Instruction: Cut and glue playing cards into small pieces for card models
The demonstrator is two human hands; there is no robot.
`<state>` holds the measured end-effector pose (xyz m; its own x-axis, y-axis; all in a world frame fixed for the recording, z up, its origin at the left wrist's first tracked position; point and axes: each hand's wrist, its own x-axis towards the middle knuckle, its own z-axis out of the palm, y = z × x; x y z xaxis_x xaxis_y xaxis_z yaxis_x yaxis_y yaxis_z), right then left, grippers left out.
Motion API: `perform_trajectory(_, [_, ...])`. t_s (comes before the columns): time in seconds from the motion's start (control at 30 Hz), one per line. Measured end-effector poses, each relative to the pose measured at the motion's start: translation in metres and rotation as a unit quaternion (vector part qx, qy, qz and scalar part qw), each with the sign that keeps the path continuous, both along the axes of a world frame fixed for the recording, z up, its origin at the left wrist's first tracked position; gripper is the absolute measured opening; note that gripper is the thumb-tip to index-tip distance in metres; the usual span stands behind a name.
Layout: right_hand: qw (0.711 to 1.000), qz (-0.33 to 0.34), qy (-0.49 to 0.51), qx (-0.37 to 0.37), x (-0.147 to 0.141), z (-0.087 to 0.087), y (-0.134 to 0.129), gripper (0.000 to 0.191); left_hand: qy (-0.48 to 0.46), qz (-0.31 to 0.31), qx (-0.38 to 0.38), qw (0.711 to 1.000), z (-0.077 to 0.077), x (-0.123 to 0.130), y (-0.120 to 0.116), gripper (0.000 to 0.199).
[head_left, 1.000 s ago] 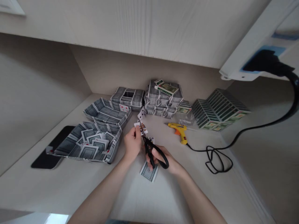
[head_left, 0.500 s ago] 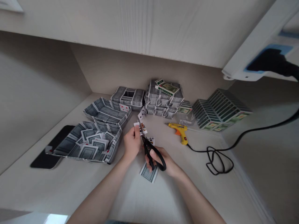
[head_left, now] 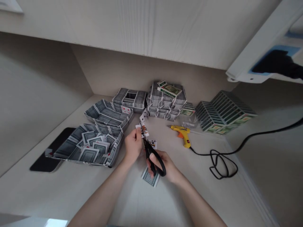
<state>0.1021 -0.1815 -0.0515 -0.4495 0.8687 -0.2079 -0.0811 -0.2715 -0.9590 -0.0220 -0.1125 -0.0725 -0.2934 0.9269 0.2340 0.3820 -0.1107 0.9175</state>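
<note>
My left hand (head_left: 133,143) pinches a playing card (head_left: 138,126) near the middle of the table. Fingers of my right hand (head_left: 163,164) are wrapped round the handles of black scissors (head_left: 149,150), whose blades point away from me and meet the card at my left fingertips. Just beyond lie card pieces with printed faces, one a tilted spade card (head_left: 143,116). A face card (head_left: 153,144) rests right of the blades. Under my right hand a patterned card (head_left: 151,179) lies back up.
To the left, an open box made of cards (head_left: 113,157) holds loose cards, with a black phone (head_left: 44,162) partly beneath. Behind stand more card-built boxes (head_left: 165,101). A yellow glue gun (head_left: 186,138), its black cord (head_left: 222,154) and stacked card packs (head_left: 224,110) are on the right.
The scissor handles have shifted slightly left and toward me, along with my right hand. My left hand keeps the card in nearly the same place.
</note>
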Motion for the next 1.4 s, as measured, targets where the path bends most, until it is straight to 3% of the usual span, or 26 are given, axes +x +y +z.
perform_trajectory(1.4, [0.998,-0.055,-0.013,-0.008,-0.0059,0.0011,-0.0027,0.040,-0.011,-0.002,-0.004,1.000,0.0041,-0.0008,0.0005,0.040])
